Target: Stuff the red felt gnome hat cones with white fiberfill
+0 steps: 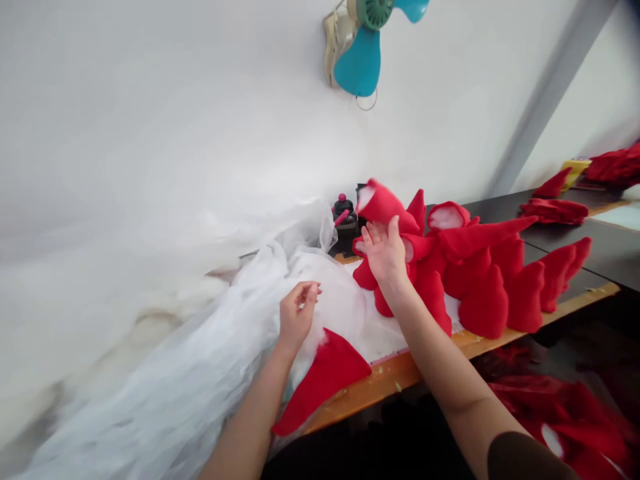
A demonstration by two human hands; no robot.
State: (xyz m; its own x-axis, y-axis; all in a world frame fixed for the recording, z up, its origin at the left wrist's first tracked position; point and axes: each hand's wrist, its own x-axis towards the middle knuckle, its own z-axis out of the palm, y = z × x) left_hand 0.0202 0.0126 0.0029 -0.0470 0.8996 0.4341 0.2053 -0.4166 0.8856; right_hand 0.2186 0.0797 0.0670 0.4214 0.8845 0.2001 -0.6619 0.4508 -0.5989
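Note:
My right hand (385,253) is open, palm turned toward me and fingers spread, against the pile of red fabric cones. Just above its fingers lies a red stuffed cone (385,203) on its side, white filling showing at its mouth; whether the fingertips touch it I cannot tell. My left hand (299,310) is curled with thumb and fingers close together over the white stuffing (345,300), nothing visible in it. Below that hand, a flat red fabric cone (327,377) lies at the table edge, a bit of white fluff at its wide end.
Several stuffed red cones (484,307) stand along the wooden table edge (390,377). A bag of white fibre (165,373) fills the left. Behind are a black bottle (344,213) and a wall fan (360,60). More red fabric (565,407) lies below right.

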